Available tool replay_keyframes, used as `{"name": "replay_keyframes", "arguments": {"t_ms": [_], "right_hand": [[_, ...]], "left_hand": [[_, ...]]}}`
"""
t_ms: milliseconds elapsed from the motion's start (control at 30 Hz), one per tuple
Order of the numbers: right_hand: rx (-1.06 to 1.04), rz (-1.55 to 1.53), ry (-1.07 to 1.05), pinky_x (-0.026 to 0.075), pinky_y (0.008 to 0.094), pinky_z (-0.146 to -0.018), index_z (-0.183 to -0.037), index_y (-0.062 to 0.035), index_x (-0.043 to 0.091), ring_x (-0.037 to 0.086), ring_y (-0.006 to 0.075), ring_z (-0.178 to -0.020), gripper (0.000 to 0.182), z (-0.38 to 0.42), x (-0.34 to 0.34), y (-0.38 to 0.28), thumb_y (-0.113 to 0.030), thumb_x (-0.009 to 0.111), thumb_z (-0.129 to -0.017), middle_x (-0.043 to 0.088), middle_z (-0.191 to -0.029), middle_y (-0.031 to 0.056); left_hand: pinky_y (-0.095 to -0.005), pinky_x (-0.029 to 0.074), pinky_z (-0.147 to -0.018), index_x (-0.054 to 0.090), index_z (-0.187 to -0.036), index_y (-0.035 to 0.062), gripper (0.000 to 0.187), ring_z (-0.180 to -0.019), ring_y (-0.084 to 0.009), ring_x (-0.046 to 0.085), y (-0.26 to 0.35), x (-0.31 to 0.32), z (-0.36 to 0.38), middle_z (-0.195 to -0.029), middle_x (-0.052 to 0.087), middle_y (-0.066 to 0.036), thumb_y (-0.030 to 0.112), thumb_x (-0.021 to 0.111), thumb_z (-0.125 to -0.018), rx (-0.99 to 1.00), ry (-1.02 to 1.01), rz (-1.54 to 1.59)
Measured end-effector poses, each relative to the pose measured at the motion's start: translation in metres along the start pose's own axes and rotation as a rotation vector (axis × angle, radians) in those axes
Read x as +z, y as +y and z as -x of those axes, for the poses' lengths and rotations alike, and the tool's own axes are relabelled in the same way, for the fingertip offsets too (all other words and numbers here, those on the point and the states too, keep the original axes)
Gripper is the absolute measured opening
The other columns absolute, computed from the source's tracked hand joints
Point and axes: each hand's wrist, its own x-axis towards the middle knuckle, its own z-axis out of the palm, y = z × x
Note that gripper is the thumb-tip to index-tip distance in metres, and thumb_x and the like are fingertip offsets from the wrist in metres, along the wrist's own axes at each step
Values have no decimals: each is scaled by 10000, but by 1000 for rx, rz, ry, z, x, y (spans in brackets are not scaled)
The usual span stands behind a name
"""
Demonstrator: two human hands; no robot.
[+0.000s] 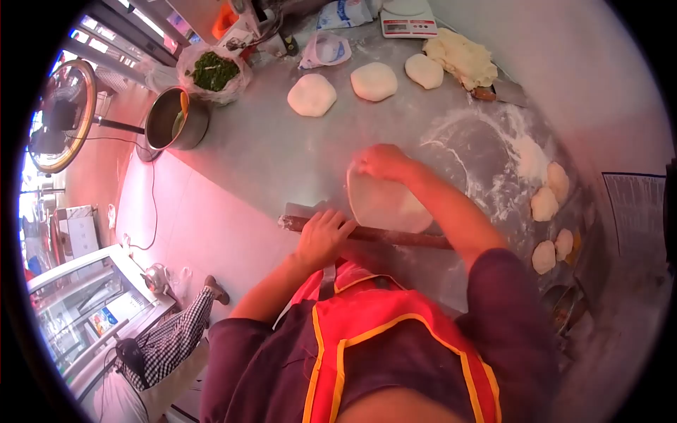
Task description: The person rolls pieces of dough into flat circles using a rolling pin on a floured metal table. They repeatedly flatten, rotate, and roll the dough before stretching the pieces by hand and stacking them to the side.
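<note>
A thin, flattened sheet of dough [388, 203] lies on the metal worktop in front of me. Along its near edge runs a dark wooden rolling pin [402, 237]. My left hand [326, 234] is closed over the left part of this pin. At the far left edge of the sheet, my right hand [384, 163] has its fingers closed on the dough. My right forearm crosses above the sheet and hides part of its right side.
Three dough rounds [374, 82] lie farther back, near a big dough lump [462, 58] and a scale [409, 25]. Small dough pieces [544, 204] sit right, beside scattered flour [529, 156]. Chopped greens [214, 71] and a metal pot [162, 130] stand left. Another person [173, 345] is lower left.
</note>
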Motion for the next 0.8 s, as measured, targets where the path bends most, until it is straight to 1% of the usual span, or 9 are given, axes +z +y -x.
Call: {"name": "replay_keyframes", "arguments": {"t_ms": [100,167,233,267,300,333,400,467,800], "right_hand": [[290,-5,211,508,487,-770,-955,-95,631,646,397,-917,251,8,-8,35,-292,687,-810,691,-951,175],[505,-73,304,484,436,-646,-905,-64,611,634,344,-739,230,65,-9,68,-259,689,-813,660,-786,156],[633,-379,411,492,404,-698,-924,-26,603,629,335,-778,271,137,8,66,-266,699,-842,657,-851,183],[734,-217,437,489,383,-672,-969,-22,611,625,315,-750,248,181,20,53,-246,677,-886,652,-818,172],[814,-450,656,489,391,-719,-1013,-19,603,626,325,-818,236,210,21,9,-235,643,-926,662,-881,167],[668,-177,680,467,442,-913,-1158,-9,581,600,350,-1051,286,252,51,9,-198,606,-944,645,-1118,186],[560,201,717,332,544,-1091,-1343,10,494,479,385,-1281,444,298,94,-27,-179,569,-949,523,-1379,200],[679,297,656,266,585,-1126,-1420,21,416,424,392,-1344,531,298,113,-31,-208,548,-959,460,-1451,200],[830,485,809,224,586,-1163,-1515,-77,357,290,348,-1467,551,183,-19,153,-348,427,-1040,329,-1586,155]], "left_hand": [[-389,482,-834,665,-1087,138,362,-952,-256,609,2,0,4,-994,638,-37,113,669,-726,-59,-61,19],[-392,475,-846,663,-1084,135,359,-961,-255,609,-5,-3,-4,-994,638,-38,112,664,-726,-75,-123,25],[-397,458,-873,658,-1071,132,352,-972,-263,606,-13,0,-13,-991,633,-43,111,661,-720,-50,-73,13],[-400,456,-876,658,-1064,130,348,-972,-264,603,-18,2,-19,-985,629,-43,110,661,-717,-18,-7,1],[-403,453,-880,657,-1057,129,345,-971,-266,600,-22,5,-22,-978,626,-43,108,660,-713,15,58,-10],[-434,426,-995,634,-1186,117,422,-1108,-293,586,-30,21,-16,-1121,636,-74,129,671,-766,-43,7,-17],[-455,361,-1088,575,-1295,100,484,-1262,-284,511,-21,33,-13,-1281,588,-91,226,657,-834,-96,69,-81],[-513,233,-1190,440,-1461,76,666,-1451,-285,346,-23,47,-17,-1525,430,-110,358,650,-896,-167,-40,-104],[-541,156,-1204,364,-1506,80,676,-1487,-278,259,-77,58,-291,-1586,333,-99,458,526,-970,4,283,-392]]}}
